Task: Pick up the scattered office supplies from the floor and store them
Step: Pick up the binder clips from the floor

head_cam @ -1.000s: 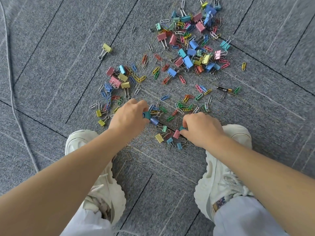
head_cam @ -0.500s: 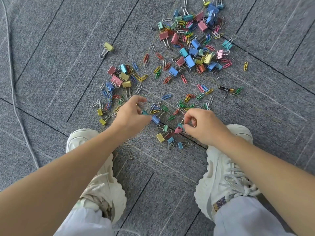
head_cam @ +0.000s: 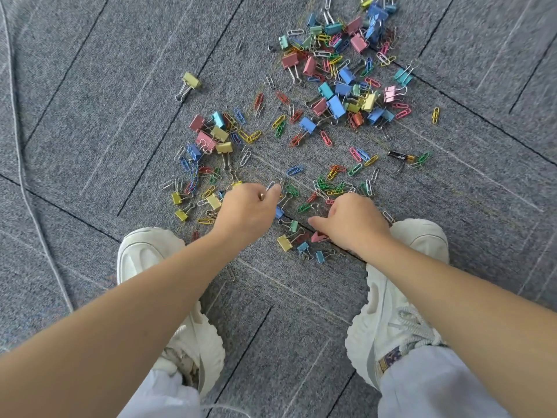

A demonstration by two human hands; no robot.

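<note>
Several coloured binder clips (head_cam: 336,105) and paper clips (head_cam: 327,185) lie scattered on the grey carpet (head_cam: 90,86). My left hand (head_cam: 247,211) hovers low over the near left part of the spread, with its fingers curled and a small gold-coloured clip (head_cam: 261,196) pinched at the fingertips. My right hand (head_cam: 352,221) is beside it, knuckles up, thumb pointing left and fingers curled down into green and red paper clips (head_cam: 319,199). A pink binder clip (head_cam: 316,236) lies on the floor just under that hand's edge. What either palm holds is hidden.
A small black and gold battery (head_cam: 401,156) lies at the right of the spread. One yellow binder clip (head_cam: 190,81) lies apart at the upper left. My white shoes (head_cam: 144,254) (head_cam: 422,239) flank the near clips. A thin grey cable (head_cam: 21,164) runs along the left.
My left hand moved slightly forward and no longer shows the teal binder clip. My right hand let the pink binder clip drop to the floor and reached forward onto the paper clips.
</note>
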